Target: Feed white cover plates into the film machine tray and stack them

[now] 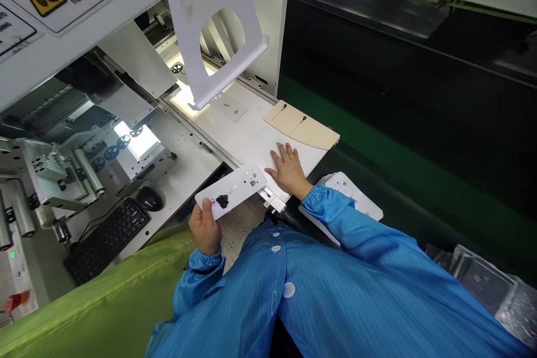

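My left hand [205, 227] grips the near end of a flat white panel [237, 187], thumb on top. The panel has a dark smudge near my thumb and several small holes at its far end, which reaches over the edge of a white work surface [247, 123]. On that surface my right hand [288, 170] lies with its fingers spread, holding nothing that I can see. Just beyond its fingertips is a cream-coloured plate [301, 125] with two dark fasteners. A stack of white panels [352, 194] sits beyond my right forearm, partly hidden by the sleeve.
A white bracket with a round opening [191, 47] hangs over the lit far end of the work surface. To the left are a black keyboard [107, 240], a mouse [150, 199] and machine rollers [89, 172]. Plastic-wrapped items [486, 279] lie at lower right.
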{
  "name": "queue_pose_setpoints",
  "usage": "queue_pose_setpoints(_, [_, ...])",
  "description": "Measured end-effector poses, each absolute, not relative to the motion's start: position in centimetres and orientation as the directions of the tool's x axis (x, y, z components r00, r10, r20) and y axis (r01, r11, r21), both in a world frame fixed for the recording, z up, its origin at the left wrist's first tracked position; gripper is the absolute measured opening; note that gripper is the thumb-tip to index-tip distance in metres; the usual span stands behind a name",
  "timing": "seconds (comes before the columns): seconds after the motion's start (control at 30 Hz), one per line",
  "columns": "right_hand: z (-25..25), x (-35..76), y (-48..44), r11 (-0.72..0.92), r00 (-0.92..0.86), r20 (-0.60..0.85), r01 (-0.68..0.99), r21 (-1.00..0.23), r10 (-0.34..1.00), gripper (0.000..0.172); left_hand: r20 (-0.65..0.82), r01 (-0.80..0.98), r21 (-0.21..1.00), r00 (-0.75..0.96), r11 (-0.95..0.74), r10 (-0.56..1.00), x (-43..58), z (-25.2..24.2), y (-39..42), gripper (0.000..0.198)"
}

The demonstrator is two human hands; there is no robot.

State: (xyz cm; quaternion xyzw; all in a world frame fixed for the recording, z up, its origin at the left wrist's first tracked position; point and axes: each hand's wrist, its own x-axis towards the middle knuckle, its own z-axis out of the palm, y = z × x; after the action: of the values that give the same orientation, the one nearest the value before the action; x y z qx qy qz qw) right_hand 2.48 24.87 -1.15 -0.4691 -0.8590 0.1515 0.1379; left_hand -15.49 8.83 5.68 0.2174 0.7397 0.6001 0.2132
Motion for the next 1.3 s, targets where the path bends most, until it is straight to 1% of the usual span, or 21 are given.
queue_pose_setpoints(0.13, [-0.7, 2.5, 24.7, 0.510, -0.517, 0.094, 0.771, -0.381, 0.851, 0.061, -0.047, 0.065, 0.983, -0.811, 0.170, 0.583, -15.4, 5.4, 8.8, 0.038])
queue_pose_setpoints(0.2, [-0.2, 2.8, 24.5, 0.521, -0.515, 0.132, 0.754, -0.399, 0.847, 0.057, -0.038, 0.067, 0.986, -0.805, 0.155, 0.592, -15.5, 5.2, 8.7, 0.037])
queue_pose_setpoints(0.23, [0.2, 3.0, 24.3, 0.532, -0.513, 0.169, 0.735, -0.420, 0.842, 0.053, -0.033, 0.076, 0.985, -0.801, 0.156, 0.598, -15.5, 5.2, 8.7, 0.037])
queue_pose_setpoints(0.33, [2.2, 4.0, 23.6, 0.579, -0.465, 0.346, 0.617, -0.533, 0.815, 0.036, -0.031, 0.116, 0.974, -0.782, 0.195, 0.623, -15.1, 5.3, 8.9, 0.038])
queue_pose_setpoints(0.4, [4.4, 4.5, 22.8, 0.617, -0.418, 0.455, 0.493, -0.614, 0.786, 0.027, -0.044, 0.145, 0.962, -0.752, 0.230, 0.658, -14.5, 5.8, 9.2, 0.041])
queue_pose_setpoints(0.47, [6.8, 4.8, 22.0, 0.676, -0.438, 0.524, 0.350, -0.649, 0.730, 0.018, -0.034, 0.190, 0.955, -0.696, 0.230, 0.717, -13.6, 6.6, 9.8, 0.043])
queue_pose_setpoints(0.57, [9.9, 4.6, 20.9, 0.764, -0.565, 0.569, 0.184, -0.619, 0.598, 0.014, -0.005, 0.231, 0.957, -0.590, 0.174, 0.808, -12.1, 8.0, 10.9, 0.045])
queue_pose_setpoints(0.63, [11.0, 4.3, 20.2, 0.798, -0.623, 0.572, 0.144, -0.586, 0.533, 0.015, 0.032, 0.280, 0.949, -0.550, 0.148, 0.834, -11.2, 8.9, 11.3, 0.045])
queue_pose_setpoints(0.77, [11.4, 4.3, 19.5, 0.845, -0.645, 0.598, 0.147, -0.515, 0.477, 0.015, 0.131, 0.395, 0.915, -0.494, 0.087, 0.860, -9.9, 10.1, 11.1, 0.046])
queue_pose_setpoints(0.93, [11.5, 5.1, 18.7, 0.888, -0.645, 0.640, 0.142, -0.437, 0.417, 0.014, 0.238, 0.485, 0.874, -0.429, 0.000, 0.871, -8.9, 10.9, 10.2, 0.044])
queue_pose_setpoints(1.1, [12.1, 5.4, 17.2, 0.900, -0.625, 0.667, 0.148, -0.409, 0.406, 0.014, 0.328, 0.568, 0.821, -0.385, -0.058, 0.863, -8.0, 11.6, 9.4, 0.042])
queue_pose_setpoints(1.2, [11.9, 5.7, 16.5, 0.913, -0.611, 0.689, 0.155, -0.378, 0.389, 0.016, 0.351, 0.575, 0.815, -0.393, -0.071, 0.850, -7.4, 12.0, 8.9, 0.041])
queue_pose_setpoints(1.3, [11.1, 6.2, 15.9, 0.946, -0.583, 0.746, 0.154, -0.287, 0.321, 0.017, 0.314, 0.528, 0.847, -0.410, -0.058, 0.856, -6.8, 12.4, 8.3, 0.043])
